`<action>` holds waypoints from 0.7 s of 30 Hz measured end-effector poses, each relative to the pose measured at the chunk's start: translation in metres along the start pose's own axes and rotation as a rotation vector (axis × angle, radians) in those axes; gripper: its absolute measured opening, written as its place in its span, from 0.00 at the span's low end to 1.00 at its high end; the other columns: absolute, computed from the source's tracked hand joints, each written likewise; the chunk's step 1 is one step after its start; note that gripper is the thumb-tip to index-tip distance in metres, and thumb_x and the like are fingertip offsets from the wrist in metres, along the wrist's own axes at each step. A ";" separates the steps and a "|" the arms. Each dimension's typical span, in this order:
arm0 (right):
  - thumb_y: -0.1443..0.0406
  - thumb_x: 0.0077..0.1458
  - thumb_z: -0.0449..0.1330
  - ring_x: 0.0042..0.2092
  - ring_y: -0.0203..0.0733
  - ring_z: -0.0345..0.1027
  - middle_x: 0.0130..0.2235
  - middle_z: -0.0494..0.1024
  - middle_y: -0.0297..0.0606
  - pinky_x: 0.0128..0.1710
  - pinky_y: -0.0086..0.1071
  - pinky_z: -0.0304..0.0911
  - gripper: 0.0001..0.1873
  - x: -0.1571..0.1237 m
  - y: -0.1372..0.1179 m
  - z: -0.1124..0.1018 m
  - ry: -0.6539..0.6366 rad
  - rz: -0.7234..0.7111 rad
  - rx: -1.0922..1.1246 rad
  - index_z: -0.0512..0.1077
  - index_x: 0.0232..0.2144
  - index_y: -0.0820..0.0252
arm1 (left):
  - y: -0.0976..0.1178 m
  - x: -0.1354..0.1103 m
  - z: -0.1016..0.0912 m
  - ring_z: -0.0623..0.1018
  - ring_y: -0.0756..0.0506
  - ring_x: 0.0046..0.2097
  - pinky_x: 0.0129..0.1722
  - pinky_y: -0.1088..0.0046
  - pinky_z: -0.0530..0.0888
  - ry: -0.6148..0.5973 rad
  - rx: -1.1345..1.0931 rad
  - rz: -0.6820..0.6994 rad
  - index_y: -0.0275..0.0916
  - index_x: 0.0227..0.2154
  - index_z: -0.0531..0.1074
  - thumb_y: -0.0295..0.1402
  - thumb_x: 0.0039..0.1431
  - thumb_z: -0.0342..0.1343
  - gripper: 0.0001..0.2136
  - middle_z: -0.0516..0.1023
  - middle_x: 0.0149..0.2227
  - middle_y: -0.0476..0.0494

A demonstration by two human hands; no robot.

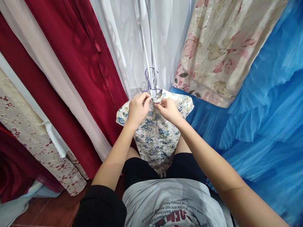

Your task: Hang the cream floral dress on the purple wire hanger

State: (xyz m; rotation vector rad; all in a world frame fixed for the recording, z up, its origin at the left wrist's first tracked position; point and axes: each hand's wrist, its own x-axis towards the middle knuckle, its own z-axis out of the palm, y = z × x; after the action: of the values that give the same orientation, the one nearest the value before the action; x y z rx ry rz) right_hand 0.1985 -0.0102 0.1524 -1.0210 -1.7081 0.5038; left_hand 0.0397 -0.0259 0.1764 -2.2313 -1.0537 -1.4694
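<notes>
A small cream dress with a blue flower print [155,138] hangs in front of me on a purple wire hanger [148,80]. My left hand [138,108] is closed on the left side of the dress's collar. My right hand [167,108] pinches the right side of the collar, close against the left hand. Both hands meet at the neckline just below the hanger's hook. The skirt of the dress hangs down over my knees.
Garments hang all around: dark red fabric [78,63] at left, white sheer fabric [146,37] behind, a cream floral garment [217,47] at upper right, blue tulle [265,119] at right. A cream garment with small red flowers [28,132] hangs at far left. Wooden floor [54,211] shows below.
</notes>
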 end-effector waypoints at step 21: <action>0.55 0.44 0.64 0.20 0.30 0.51 0.19 0.60 0.25 0.18 0.27 0.48 0.13 -0.080 0.104 0.007 0.489 0.463 0.860 0.68 0.25 0.57 | -0.081 -0.169 0.100 0.81 0.46 0.36 0.42 0.67 0.76 0.578 -0.817 -1.228 0.37 0.37 0.70 0.42 0.60 0.57 0.12 0.78 0.35 0.42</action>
State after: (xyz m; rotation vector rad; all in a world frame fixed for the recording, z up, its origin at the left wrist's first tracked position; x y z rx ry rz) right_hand 0.2405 -0.0178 0.0283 -0.7849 -0.6775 1.0669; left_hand 0.0145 0.0164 -0.0301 -1.0854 -1.9339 -3.2170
